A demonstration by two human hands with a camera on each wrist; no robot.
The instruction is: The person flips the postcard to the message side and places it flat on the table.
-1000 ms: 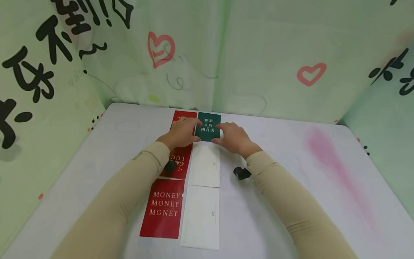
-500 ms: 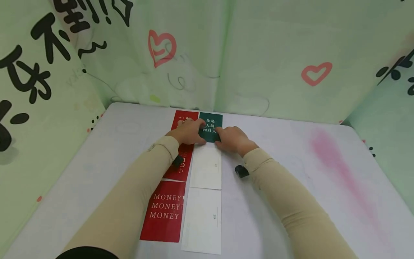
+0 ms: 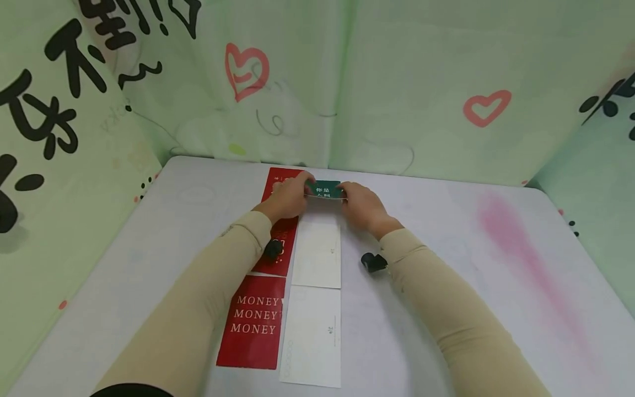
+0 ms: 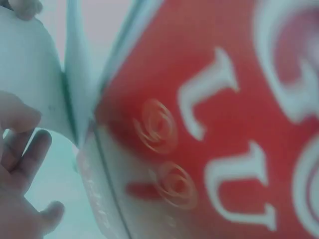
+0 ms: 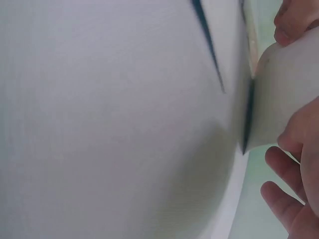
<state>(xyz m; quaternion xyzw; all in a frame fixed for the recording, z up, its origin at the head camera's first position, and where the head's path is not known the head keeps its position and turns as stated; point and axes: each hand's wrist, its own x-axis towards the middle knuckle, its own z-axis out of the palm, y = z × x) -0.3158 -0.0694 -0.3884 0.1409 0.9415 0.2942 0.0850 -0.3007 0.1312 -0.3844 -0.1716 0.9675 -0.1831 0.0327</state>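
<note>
In the head view, a dark green card [image 3: 324,189] with white Chinese characters is held tilted, its near edge raised off the table. My left hand [image 3: 290,193] pinches its left edge, and my right hand [image 3: 364,207] pinches the right edge. Both wrist views show the card's pale back [image 4: 30,69], bowed between the hands, with a thumb [image 5: 301,127] pressed against it. Below the green card lies a white card [image 3: 317,251]. A red card [image 3: 285,175] sits at the far left, partly hidden by the left hand.
A red card with "GOOD LUCK" lettering [image 3: 278,264] lies partly under the left arm. Nearer are a red "MONEY" card [image 3: 252,322] and another white card [image 3: 311,336]. A green printed curtain [image 3: 397,82] stands behind the white table [image 3: 421,231], which has a pink stain [image 3: 513,248].
The green card lay flat on the table earlier. Now its near edge is lifted and it tips away from me, with both hands gripping its sides. The other cards have stayed put.
</note>
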